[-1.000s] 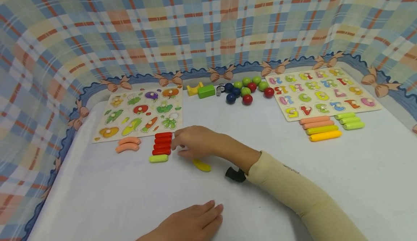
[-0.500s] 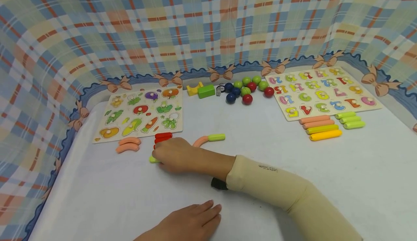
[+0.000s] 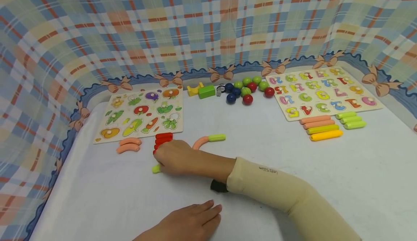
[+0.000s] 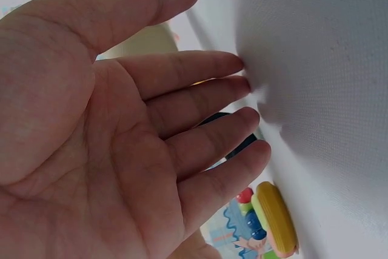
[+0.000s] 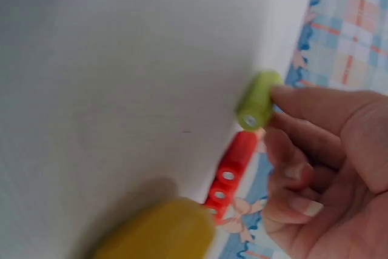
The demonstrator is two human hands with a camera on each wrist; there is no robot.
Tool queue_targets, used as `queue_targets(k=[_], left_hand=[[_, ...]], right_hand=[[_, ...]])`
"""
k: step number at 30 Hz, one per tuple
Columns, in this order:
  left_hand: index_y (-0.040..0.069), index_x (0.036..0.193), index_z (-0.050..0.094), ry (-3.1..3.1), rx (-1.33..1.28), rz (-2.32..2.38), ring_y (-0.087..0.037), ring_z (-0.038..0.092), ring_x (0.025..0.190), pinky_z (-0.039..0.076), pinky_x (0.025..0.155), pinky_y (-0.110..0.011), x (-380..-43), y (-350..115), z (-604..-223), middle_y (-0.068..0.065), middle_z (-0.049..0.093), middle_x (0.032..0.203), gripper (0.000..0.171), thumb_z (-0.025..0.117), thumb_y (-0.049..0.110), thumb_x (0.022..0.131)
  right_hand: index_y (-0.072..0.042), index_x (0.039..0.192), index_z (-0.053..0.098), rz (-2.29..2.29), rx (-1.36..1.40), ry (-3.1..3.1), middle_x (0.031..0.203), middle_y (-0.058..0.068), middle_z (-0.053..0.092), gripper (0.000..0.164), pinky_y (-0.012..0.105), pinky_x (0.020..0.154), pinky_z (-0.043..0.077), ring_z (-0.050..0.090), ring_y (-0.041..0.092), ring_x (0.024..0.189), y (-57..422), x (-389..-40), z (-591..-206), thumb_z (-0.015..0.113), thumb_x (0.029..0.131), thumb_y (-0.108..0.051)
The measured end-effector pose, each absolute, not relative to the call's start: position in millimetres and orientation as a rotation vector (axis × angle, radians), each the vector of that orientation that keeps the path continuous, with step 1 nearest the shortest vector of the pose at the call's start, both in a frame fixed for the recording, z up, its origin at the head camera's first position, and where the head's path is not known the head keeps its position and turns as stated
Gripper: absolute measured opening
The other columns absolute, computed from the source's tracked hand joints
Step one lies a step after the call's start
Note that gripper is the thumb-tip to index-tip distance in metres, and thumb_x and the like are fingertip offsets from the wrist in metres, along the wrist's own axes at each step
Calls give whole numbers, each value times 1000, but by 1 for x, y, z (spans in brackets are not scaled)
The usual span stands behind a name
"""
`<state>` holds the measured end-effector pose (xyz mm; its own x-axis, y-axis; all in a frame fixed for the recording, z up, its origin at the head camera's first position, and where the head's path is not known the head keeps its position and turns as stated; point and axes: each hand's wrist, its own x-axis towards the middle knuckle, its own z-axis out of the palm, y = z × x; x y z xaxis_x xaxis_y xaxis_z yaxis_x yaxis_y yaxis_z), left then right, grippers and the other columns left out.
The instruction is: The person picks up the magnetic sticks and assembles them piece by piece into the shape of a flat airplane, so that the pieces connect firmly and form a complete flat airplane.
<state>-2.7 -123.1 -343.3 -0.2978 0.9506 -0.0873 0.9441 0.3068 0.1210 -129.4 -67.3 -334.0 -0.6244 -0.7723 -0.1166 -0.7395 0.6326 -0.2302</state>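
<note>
My right hand point(image 3: 176, 157) pinches a short light-green stick point(image 5: 257, 102) between thumb and finger, low over the white table. The stick's near end has a small round metallic spot. Beside it lie several red sticks point(image 3: 164, 137) in a row, partly behind the hand. Right of these, a pink curved piece point(image 3: 200, 141) meets a ridged green piece point(image 3: 217, 137) end to end. A rounded yellow piece point(image 5: 159, 232) is close to the right wrist camera. My left hand point(image 3: 192, 221) rests near the front, fingers straight, palm bare in the left wrist view point(image 4: 121, 144).
Two pink curved sticks point(image 3: 128, 147) lie left, below a vegetable peg board point(image 3: 97, 138). At the back are coloured balls point(image 3: 247, 99) and a green block point(image 3: 206, 91). A number board point(image 3: 312, 114) and more sticks point(image 3: 326, 135) lie right. A dark piece point(image 3: 219, 186) shows under the right forearm.
My right hand has moved left and nearer me onto the light-green stick, which has shifted away from the red row toward the front. The left hand stays put.
</note>
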Motion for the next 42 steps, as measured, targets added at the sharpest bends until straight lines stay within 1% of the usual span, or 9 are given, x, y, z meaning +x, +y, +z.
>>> queue_targets(k=[4, 10, 16, 20, 24, 27, 30, 35, 42], left_hand=[[6, 120, 54, 2373, 1737, 77, -17, 46, 117, 43, 87, -22, -5, -121, -342, -5, 50, 127, 52, 39, 48, 93], [10, 119, 56, 2276, 1671, 104, -11, 47, 115, 40, 89, -21, -8, -119, -336, 3, 55, 121, 46, 44, 46, 92], [14, 114, 59, 2250, 1704, 114, -6, 49, 111, 39, 89, -18, -8, -117, -330, 9, 58, 112, 37, 48, 42, 91], [15, 112, 60, 2302, 1633, 59, -6, 51, 108, 40, 89, -20, -13, -117, -325, 9, 59, 110, 33, 56, 37, 88], [15, 119, 56, 2435, 1332, 22, -12, 48, 114, 42, 90, -30, -22, -120, -320, 6, 56, 119, 41, 63, 34, 84], [14, 128, 50, 2544, 1136, -12, -17, 41, 122, 40, 93, -36, -28, -124, -321, 2, 48, 131, 53, 64, 36, 82], [12, 133, 45, 2607, 1039, -38, -21, 34, 127, 37, 95, -39, -34, -128, -326, -2, 39, 138, 62, 66, 37, 81], [12, 135, 43, 2607, 1015, -36, -22, 30, 129, 35, 97, -39, -39, -132, -331, -4, 31, 143, 66, 66, 40, 80], [12, 134, 44, 2614, 1031, -19, -22, 30, 129, 36, 96, -38, -39, -132, -332, -5, 30, 144, 64, 66, 39, 80]], right_hand=[[-19, 59, 55, -201, -1218, 2558, 51, -6, 46, 26, 22, 48, 32, 43, 9, 52, -56, -124, -328, 66, 81, -25], [-21, 57, 59, -228, -1119, 2426, 53, -8, 51, 22, 23, 49, 37, 46, 9, 58, -21, -113, -322, 72, 76, -22], [-21, 50, 55, -233, -1136, 2358, 45, -10, 45, 29, 22, 43, 32, 42, 7, 46, 24, -98, -319, 75, 70, -20], [-19, 50, 54, -257, -1055, 2372, 44, -9, 42, 31, 22, 43, 30, 40, 7, 44, 57, -99, -316, 75, 71, -23], [-20, 56, 57, -238, -959, 2481, 51, -8, 47, 23, 24, 48, 35, 44, 10, 50, 82, -112, -314, 72, 74, -20], [-22, 62, 60, -222, -946, 2563, 56, -8, 51, 18, 25, 53, 40, 47, 12, 56, 87, -118, -316, 72, 75, -21], [-21, 64, 62, -239, -990, 2609, 57, -10, 51, 15, 25, 54, 41, 48, 12, 57, 83, -120, -320, 72, 75, -24], [-21, 70, 66, -320, -1066, 2635, 59, -15, 52, 8, 23, 53, 41, 48, 8, 55, 79, -121, -326, 71, 75, -24], [-21, 76, 67, -410, -1039, 2634, 60, -15, 53, 4, 24, 54, 42, 48, 8, 55, 82, -123, -330, 71, 76, -20]])
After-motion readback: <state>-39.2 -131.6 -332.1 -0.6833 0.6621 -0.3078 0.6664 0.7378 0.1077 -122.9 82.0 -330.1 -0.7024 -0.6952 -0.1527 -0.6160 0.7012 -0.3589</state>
